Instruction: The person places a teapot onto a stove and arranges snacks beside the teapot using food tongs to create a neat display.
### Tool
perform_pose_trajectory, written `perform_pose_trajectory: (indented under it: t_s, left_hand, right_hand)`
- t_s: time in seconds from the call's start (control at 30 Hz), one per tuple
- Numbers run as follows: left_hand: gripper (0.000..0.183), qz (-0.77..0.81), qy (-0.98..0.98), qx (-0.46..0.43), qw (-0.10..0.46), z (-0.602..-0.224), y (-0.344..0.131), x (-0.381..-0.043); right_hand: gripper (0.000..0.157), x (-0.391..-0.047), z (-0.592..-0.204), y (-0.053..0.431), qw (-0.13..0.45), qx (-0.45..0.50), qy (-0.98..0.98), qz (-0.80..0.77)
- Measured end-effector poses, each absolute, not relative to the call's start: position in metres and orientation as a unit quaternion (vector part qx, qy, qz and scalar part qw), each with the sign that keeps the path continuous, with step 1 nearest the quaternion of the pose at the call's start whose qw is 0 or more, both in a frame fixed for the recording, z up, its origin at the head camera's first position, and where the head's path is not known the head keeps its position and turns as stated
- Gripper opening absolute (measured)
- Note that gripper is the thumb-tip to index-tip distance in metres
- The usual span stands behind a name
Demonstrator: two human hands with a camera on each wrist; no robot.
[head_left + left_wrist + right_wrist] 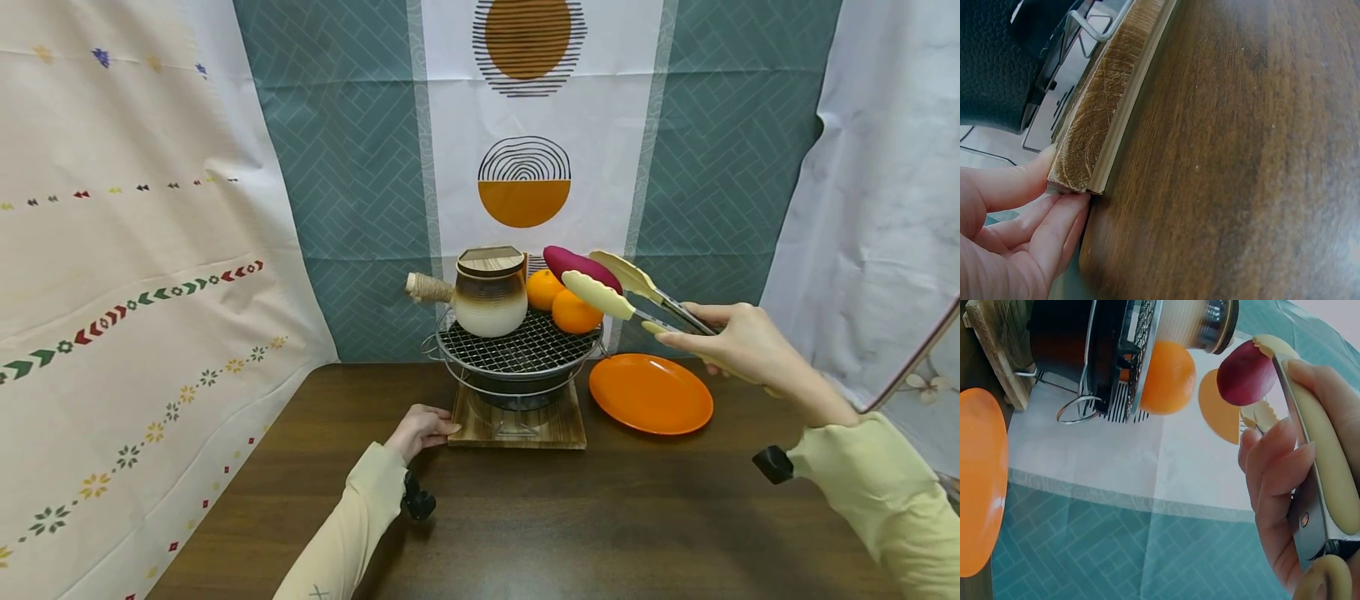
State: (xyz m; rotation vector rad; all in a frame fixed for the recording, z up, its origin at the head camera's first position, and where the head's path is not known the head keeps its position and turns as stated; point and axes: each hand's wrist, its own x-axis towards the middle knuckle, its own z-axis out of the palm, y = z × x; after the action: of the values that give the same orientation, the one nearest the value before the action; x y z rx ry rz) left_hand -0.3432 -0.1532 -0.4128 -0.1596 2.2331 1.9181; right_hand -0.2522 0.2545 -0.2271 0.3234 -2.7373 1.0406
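Observation:
In the head view my right hand (738,346) grips a pair of tongs (675,312) with cream tips. Between those tips a purple sweet potato (577,267) is held above the grill, close over two oranges (576,312). The right wrist view shows the sweet potato (1247,374) end-on, beside my fingers on the tong arms. My left hand (422,429) pinches the near left corner of the wooden board (468,427) under the grill, thumb on top and fingers against its side. A round wire mesh (517,346) covers the dark grill.
A white and brown teapot (491,304) with a rope-wrapped handle and wooden lid stands on the mesh, left of the oranges. On the brown table (570,525), right of the grill, lies an orange plate (651,393). Patterned cloth (360,167) hangs behind.

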Motion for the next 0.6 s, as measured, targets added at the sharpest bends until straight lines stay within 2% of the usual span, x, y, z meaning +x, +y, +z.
perform_pose_trajectory:
  t_s: [0.23, 0.6]
  left_hand:
    - [0.038, 0.649, 0.753, -0.053, 0.096, -0.413, -0.153, -0.343]
    - [0.038, 0.647, 0.754, -0.055, 0.097, -0.413, -0.153, -0.343]
  right_hand:
    - [0.076, -0.252, -0.229, 0.249, 0.09, 0.132, -0.927, 0.34]
    - [0.079, -0.254, -0.233, 0.24, 0.09, 0.163, -0.93, 0.316]
